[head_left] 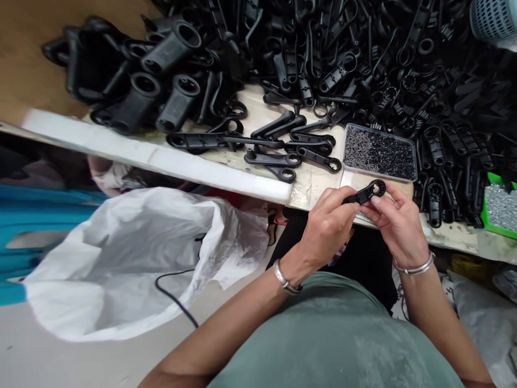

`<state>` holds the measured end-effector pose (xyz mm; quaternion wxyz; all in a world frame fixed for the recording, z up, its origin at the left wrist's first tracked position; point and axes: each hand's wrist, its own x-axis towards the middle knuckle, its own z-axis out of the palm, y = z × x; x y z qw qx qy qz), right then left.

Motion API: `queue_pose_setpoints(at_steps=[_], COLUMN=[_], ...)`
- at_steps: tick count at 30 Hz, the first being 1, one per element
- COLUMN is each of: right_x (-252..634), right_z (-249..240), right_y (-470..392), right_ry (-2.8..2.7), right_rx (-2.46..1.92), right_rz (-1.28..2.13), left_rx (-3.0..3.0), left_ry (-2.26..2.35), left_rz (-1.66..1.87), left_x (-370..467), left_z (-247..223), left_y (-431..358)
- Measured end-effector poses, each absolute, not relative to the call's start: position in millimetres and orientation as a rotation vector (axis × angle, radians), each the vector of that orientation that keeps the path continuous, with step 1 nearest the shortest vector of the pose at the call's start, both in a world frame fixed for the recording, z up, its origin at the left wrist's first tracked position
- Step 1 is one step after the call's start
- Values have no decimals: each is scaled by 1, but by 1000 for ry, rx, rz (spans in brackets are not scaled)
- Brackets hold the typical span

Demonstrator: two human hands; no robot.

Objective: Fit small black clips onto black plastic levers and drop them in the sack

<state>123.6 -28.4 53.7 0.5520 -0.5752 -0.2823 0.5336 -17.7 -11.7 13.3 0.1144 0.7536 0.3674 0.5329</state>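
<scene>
Both hands' fingers (350, 207) round blk lever (365, 193)

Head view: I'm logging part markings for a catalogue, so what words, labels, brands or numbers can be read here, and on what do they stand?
None can be read.
The black plastic part held by the left hand and right hand: no marking shows.
The pile of black parts, clear tray of small pieces, green tray and white bag: no print is visible; any moulded marks are too small to tell.
</scene>
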Motion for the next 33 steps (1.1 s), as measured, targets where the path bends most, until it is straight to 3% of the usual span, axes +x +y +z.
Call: queue_pose_setpoints(at_steps=[10, 17, 33], right_x=[124, 134, 116], right_z=[51, 54, 62], right_y=[-19, -25, -36], right_ry=[-580, -576, -624], right_rx=[-1391, -1256, -1333], right_rz=[1235, 1502, 1302], left_rx=[2195, 2116, 2242], left_ry=[1054, 1081, 963], left_rz=[1552, 1571, 1607], left_x=[-14, -17, -20], left_z=[13, 12, 12], left_y=[-17, -17, -27])
